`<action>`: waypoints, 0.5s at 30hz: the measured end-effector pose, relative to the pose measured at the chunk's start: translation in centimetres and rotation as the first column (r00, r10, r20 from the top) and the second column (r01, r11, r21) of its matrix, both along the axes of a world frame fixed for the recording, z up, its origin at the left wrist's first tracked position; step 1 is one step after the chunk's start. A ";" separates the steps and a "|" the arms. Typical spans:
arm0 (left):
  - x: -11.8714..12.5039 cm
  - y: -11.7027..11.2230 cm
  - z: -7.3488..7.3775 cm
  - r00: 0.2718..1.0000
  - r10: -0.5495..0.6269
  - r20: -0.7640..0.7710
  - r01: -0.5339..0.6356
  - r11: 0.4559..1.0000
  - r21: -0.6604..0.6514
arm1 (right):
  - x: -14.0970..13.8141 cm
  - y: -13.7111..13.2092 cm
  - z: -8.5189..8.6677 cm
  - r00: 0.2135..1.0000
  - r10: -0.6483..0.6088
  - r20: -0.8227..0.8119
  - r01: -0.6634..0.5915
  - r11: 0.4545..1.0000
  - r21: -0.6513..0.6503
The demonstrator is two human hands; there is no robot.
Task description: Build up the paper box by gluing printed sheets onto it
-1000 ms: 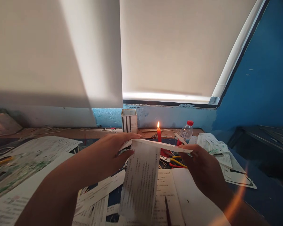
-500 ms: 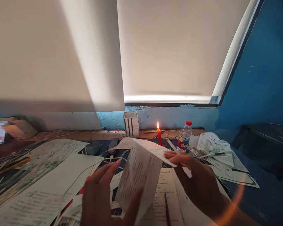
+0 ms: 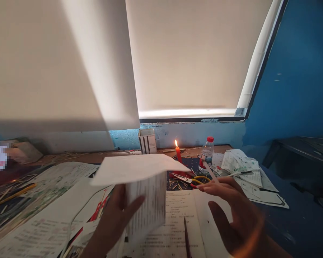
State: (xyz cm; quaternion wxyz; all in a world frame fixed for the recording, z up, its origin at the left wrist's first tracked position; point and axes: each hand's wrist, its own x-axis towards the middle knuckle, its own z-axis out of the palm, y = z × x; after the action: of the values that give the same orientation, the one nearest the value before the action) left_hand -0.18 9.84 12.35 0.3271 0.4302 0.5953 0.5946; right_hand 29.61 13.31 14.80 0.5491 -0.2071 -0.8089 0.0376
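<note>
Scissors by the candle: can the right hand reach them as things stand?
Probably yes. The right hand is open, close beside the scissors, with nothing upright between them. The lit candle stands just behind, so approach low.

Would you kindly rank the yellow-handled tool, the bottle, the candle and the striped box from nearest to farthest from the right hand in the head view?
From the right hand:
1. Yellow-handled tool, just beyond the fingertips.
2. Bottle, farther back.
3. Candle, left of the bottle.
4. Striped box, farthest left, by the wall.
</note>
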 end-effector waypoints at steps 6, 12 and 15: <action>-1.7 2.2 2.7 0.963 -0.034 0.266 0.038 0.999 -0.012 | 0.0 1.6 -5.2 0.844 0.122 0.522 0.081 0.934 -0.349; -2.8 3.6 0.0 0.844 -0.129 0.521 0.147 0.989 0.007 | -1.0 5.3 -5.4 0.680 0.250 0.689 0.130 0.884 -0.449; -3.4 3.9 -1.6 0.810 -0.115 0.575 0.140 0.990 0.002 | -0.3 10.3 -5.4 0.721 0.069 0.690 0.316 0.853 -0.416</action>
State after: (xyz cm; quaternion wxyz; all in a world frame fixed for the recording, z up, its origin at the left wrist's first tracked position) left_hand -3.58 13.75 10.70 0.5388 0.2635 0.4511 0.6609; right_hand 29.31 23.65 9.39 0.1398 -0.3984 -0.8969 0.1316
